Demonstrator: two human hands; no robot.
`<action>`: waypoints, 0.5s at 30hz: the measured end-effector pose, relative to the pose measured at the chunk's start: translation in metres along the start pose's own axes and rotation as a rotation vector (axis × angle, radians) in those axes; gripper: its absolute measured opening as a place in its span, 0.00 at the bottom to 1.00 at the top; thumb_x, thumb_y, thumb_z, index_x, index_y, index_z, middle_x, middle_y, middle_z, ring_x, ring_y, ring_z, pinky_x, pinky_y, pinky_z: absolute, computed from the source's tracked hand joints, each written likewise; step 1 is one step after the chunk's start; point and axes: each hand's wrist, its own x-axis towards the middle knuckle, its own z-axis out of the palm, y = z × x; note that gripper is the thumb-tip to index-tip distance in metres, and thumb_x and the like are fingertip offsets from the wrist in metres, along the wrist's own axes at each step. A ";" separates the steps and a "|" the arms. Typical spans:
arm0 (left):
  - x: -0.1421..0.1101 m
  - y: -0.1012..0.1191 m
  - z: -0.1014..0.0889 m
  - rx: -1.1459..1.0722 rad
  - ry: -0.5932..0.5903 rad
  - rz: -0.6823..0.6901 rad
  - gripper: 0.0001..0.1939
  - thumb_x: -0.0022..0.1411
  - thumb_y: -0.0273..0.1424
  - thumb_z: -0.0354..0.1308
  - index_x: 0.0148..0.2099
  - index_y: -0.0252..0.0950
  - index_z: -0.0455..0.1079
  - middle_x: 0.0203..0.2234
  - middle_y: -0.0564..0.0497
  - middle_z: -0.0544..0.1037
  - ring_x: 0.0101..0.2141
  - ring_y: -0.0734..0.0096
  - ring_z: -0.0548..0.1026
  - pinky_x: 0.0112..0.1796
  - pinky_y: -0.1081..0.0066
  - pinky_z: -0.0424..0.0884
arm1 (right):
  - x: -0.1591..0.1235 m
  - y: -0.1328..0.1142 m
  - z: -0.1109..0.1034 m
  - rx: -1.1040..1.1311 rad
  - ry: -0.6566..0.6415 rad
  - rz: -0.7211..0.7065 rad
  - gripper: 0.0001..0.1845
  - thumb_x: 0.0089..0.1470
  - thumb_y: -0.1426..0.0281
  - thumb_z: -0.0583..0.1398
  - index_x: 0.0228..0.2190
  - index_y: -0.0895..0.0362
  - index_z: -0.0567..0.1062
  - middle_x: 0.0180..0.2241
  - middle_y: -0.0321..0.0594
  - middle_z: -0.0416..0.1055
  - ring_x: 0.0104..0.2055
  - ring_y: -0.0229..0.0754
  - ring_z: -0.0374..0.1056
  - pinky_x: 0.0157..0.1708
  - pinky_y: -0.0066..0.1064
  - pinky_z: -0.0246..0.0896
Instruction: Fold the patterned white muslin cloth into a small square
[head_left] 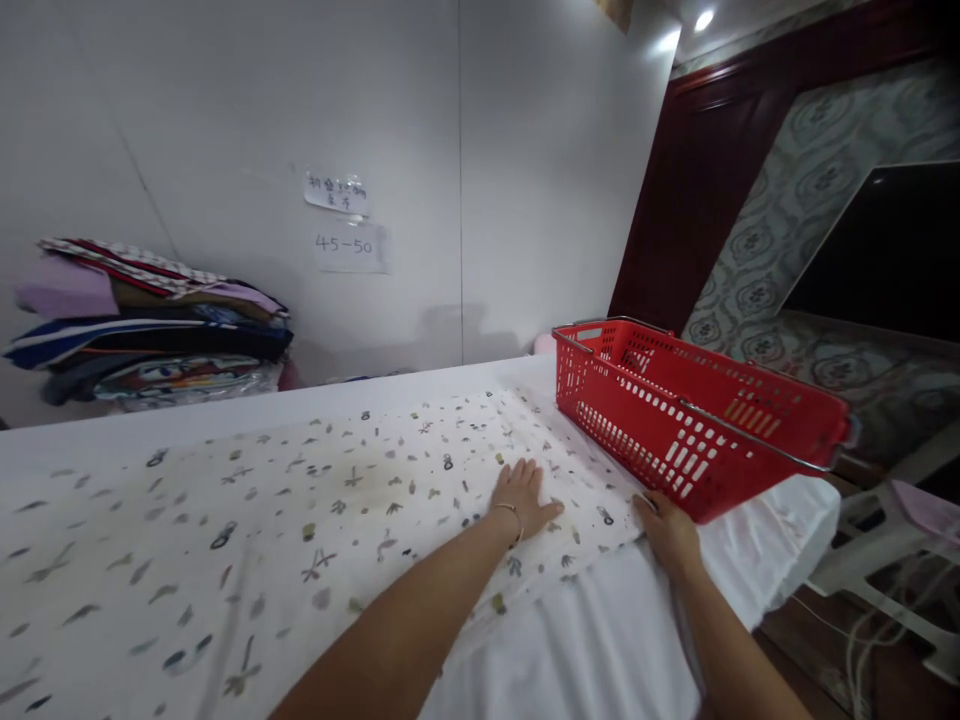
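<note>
Paper sign (351,248) reads "45-50"; Chinese note (336,193) above, blurred; left hand (520,500), fingers splayed on leaf-print cloth (420,470); right hand (671,535) at its corner, grip unclear

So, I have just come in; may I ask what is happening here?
A person has the left hand laid flat on a patterned cloth, spread over a white surface. The right hand is at the cloth's edge; its grip is unclear. A red basket stands beyond that hand.
</note>
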 end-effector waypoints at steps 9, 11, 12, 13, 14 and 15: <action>0.034 -0.009 -0.009 0.020 0.121 -0.002 0.42 0.56 0.57 0.31 0.65 0.38 0.43 0.64 0.49 0.42 0.63 0.56 0.36 0.59 0.52 0.33 | 0.004 0.002 -0.002 0.025 -0.024 0.053 0.22 0.53 0.56 0.46 0.38 0.54 0.73 0.34 0.42 0.75 0.37 0.46 0.69 0.32 0.30 0.59; 0.040 -0.012 -0.007 -0.001 0.012 0.010 0.43 0.55 0.58 0.32 0.65 0.38 0.44 0.64 0.49 0.41 0.63 0.57 0.36 0.59 0.51 0.35 | 0.005 0.004 -0.002 0.035 -0.029 0.063 0.22 0.53 0.56 0.46 0.36 0.54 0.73 0.33 0.42 0.75 0.37 0.46 0.70 0.32 0.30 0.60; 0.040 -0.016 -0.007 -0.015 -0.004 0.000 0.43 0.55 0.58 0.32 0.65 0.38 0.44 0.64 0.49 0.41 0.63 0.57 0.36 0.59 0.51 0.36 | 0.005 0.005 -0.003 0.027 -0.036 0.066 0.22 0.53 0.56 0.46 0.36 0.53 0.73 0.33 0.42 0.75 0.37 0.47 0.70 0.32 0.30 0.60; 0.040 -0.021 -0.009 -0.026 0.008 -0.026 0.43 0.55 0.58 0.32 0.65 0.38 0.44 0.64 0.49 0.41 0.63 0.57 0.37 0.59 0.52 0.37 | 0.006 0.006 -0.003 0.016 -0.044 0.067 0.22 0.52 0.56 0.46 0.36 0.53 0.73 0.33 0.42 0.75 0.37 0.47 0.70 0.32 0.31 0.60; 0.039 -0.028 -0.011 -0.031 0.031 -0.068 0.42 0.55 0.58 0.32 0.65 0.38 0.43 0.64 0.49 0.42 0.63 0.57 0.37 0.59 0.52 0.37 | 0.007 0.007 -0.004 0.008 -0.051 0.071 0.22 0.52 0.56 0.46 0.36 0.53 0.73 0.34 0.42 0.75 0.38 0.47 0.70 0.33 0.31 0.60; 0.038 -0.036 -0.014 -0.031 0.055 -0.115 0.42 0.55 0.57 0.32 0.65 0.38 0.42 0.64 0.49 0.41 0.63 0.57 0.36 0.59 0.52 0.37 | 0.007 0.008 -0.005 0.000 -0.056 0.076 0.22 0.52 0.55 0.46 0.36 0.52 0.73 0.34 0.43 0.74 0.38 0.48 0.70 0.33 0.31 0.60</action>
